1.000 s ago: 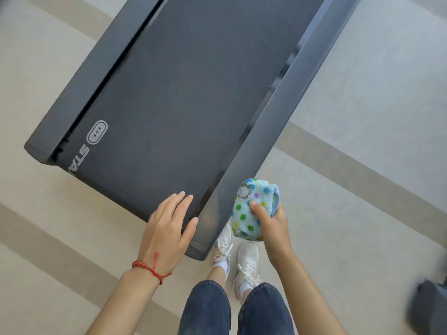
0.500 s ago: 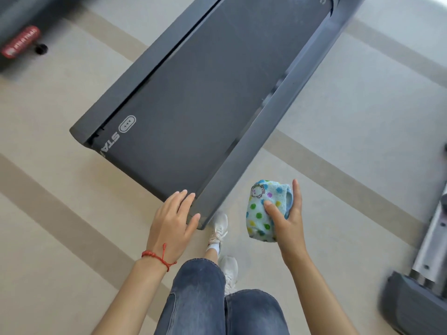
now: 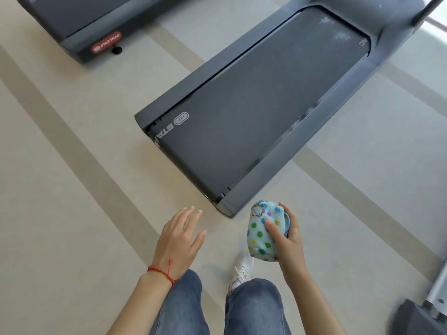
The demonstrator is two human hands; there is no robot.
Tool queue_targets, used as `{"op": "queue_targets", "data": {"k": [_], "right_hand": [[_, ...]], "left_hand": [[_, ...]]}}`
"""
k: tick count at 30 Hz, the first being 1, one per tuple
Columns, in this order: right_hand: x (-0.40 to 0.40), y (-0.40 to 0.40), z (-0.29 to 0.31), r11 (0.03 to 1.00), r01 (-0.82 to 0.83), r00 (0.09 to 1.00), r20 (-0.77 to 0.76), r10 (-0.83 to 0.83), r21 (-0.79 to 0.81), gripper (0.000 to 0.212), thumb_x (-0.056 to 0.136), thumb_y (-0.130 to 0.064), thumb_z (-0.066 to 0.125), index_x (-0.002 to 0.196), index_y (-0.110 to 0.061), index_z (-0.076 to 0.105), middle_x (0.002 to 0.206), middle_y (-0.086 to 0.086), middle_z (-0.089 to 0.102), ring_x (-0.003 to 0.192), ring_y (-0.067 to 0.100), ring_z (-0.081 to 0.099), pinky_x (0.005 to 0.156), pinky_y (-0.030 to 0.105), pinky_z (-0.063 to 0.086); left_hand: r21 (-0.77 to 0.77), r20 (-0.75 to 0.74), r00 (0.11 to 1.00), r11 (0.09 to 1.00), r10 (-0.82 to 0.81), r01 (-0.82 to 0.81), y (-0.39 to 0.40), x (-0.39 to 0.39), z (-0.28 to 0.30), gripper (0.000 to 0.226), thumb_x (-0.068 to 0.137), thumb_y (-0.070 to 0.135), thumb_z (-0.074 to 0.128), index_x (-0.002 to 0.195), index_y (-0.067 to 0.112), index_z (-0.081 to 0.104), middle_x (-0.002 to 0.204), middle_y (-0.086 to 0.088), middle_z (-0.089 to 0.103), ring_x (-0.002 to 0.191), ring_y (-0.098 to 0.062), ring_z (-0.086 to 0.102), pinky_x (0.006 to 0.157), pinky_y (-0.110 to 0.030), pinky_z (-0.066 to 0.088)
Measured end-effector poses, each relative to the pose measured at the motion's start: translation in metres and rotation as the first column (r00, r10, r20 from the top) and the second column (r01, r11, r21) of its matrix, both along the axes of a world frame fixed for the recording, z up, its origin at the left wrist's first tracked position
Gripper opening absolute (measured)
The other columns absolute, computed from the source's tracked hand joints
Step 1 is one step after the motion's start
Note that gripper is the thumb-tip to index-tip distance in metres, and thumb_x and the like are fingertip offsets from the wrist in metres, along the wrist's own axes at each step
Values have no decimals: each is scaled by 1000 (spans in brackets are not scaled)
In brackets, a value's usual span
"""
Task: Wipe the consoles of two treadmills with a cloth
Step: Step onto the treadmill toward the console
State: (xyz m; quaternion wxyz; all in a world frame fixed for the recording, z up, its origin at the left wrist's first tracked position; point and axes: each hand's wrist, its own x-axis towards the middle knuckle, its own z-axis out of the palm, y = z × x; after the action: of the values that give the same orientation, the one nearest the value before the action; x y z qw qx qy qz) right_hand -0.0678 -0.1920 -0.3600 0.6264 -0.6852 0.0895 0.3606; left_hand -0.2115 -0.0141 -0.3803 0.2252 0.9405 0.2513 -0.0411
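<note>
Treadmills (image 3: 254, 112) on pale striped floor (image 3: 72, 189)

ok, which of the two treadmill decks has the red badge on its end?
The far treadmill at top left: red badge on its end cap. The near treadmill by the cloth has only white belt lettering.

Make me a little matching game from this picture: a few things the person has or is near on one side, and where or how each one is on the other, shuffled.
Things:
1. dotted cloth
2. red string bracelet
3. left hand
4. red badge

Places or states:
A. open, fingers spread, holding nothing, over the floor
B. on the end of the far treadmill, upper left
C. bunched in the grip of the right hand
D. around the left wrist

Pairs: 1-C, 2-D, 3-A, 4-B
</note>
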Motion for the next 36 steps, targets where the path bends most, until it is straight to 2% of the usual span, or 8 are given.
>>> {"op": "queue_targets", "data": {"k": [6, 14, 18, 21, 24, 28, 33, 36], "right_hand": [[-69, 79, 14, 995, -90, 995, 55, 88, 50, 58, 73, -18, 75, 121, -32, 46, 108, -4, 60, 86, 12, 68, 61, 30, 56], [-170, 183, 15, 998, -62, 995, 79, 59, 33, 53, 81, -12, 69, 124, -30, 44, 110, -2, 59, 92, 16, 65, 66, 31, 58], [-187, 210, 19, 998, -41, 997, 71, 38, 41, 48, 82, -9, 66, 122, -26, 44, 106, -3, 59, 86, 10, 66, 62, 27, 57], [-182, 224, 20, 998, -61, 994, 96, 58, 28, 48, 83, -7, 65, 122, -24, 44, 108, -1, 58, 86, 9, 65, 58, 22, 55], [-164, 239, 21, 998, -65, 989, 135, 63, 6, 47, 83, -12, 67, 120, -30, 44, 111, 0, 56, 94, 17, 63, 61, 25, 56], [-128, 262, 25, 1000, -22, 983, 184, 19, 14, 47, 83, -13, 66, 120, -30, 44, 109, -3, 55, 94, 15, 62, 61, 25, 57], [-74, 291, 34, 997, 63, 975, 212, -69, 38, 46, 83, -11, 67, 119, -29, 46, 109, -4, 56, 95, 14, 61, 64, 26, 57], [-45, 304, 42, 993, 106, 968, 223, -115, 53, 46, 83, -11, 67, 119, -28, 46, 110, -3, 56, 96, 14, 62, 66, 27, 58]], "left_hand": [[13, 2, 1000, 999, 30, -30, 66, -79, 12, 67, 100, 47, 12, 116, 4, 61, 116, -14, 63, 107, -31, 60, 83, -40, 51], [74, 5, 1000, 997, -19, 19, 169, -168, 27, 67, 100, 45, 11, 115, 3, 61, 115, -15, 63, 107, -32, 60, 84, -42, 50], [88, -5, 1000, 996, -26, 26, 199, -183, 30, 66, 101, 44, 11, 115, 4, 61, 116, -16, 62, 107, -32, 60, 85, -41, 50], [97, -15, 999, 995, -39, 40, 218, -179, 31, 64, 101, 43, 11, 116, 4, 60, 117, -16, 62, 109, -32, 58, 86, -40, 50], [117, -6, 998, 991, -67, 67, 237, -161, 31, 67, 101, 43, 11, 115, 3, 62, 115, -17, 62, 107, -33, 60, 86, -41, 50], [168, 11, 991, 977, -133, 129, 267, -117, 34, 67, 101, 43, 10, 114, 4, 63, 114, -16, 63, 105, -31, 61, 85, -41, 51], [202, 61, 980, 964, -190, 175, 307, -45, 46, 48, 92, 34, 35, 116, 3, 62, 117, -17, 61, 109, -32, 59, 86, -42, 52], [246, 92, 968, 947, -234, 206, 326, -4, 58, 48, 92, 34, 35, 117, 2, 61, 118, -18, 61, 110, -32, 57, 86, -42, 50]]}}
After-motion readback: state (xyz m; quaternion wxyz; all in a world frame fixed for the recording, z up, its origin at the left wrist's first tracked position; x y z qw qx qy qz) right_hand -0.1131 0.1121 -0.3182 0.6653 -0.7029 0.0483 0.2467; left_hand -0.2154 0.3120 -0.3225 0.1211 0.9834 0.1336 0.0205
